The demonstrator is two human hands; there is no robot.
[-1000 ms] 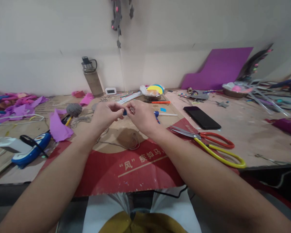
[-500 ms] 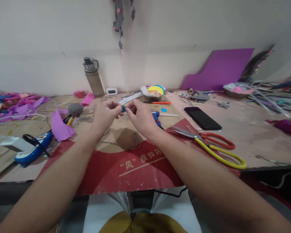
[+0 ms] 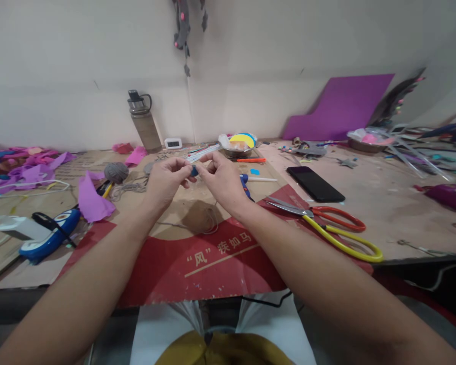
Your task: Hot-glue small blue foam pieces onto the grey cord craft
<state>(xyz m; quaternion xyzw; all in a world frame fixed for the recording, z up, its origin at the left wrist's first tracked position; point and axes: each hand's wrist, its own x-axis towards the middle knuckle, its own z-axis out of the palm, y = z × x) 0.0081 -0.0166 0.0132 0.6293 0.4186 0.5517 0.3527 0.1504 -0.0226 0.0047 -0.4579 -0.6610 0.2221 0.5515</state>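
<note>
Between my fingertips is a small dark blue piece (image 3: 194,171), too small to make out its kind. My left hand (image 3: 167,180) pinches it from the left, and my right hand (image 3: 221,180) pinches it from the right. Both hands are raised over a red and brown cardboard sheet (image 3: 155,268). Thin grey yarn (image 3: 173,224) lies on the cardboard beneath them. Just beyond my right hand are a blue glue gun (image 3: 245,186), partly hidden by that hand, and a small blue cutout (image 3: 255,172).
Red-and-yellow-handled scissors (image 3: 327,223) and a black phone (image 3: 315,184) lie to the right. A bottle (image 3: 145,124) stands at the wall near a bowl (image 3: 237,151) of craft pieces. Leftward are a grey yarn ball (image 3: 116,173), purple felt (image 3: 95,197) and a blue power strip (image 3: 51,243).
My hands keep their pinch on the small blue piece, with only slight finger movement. The whole view has shifted a little, so the table things appear slightly further left.
</note>
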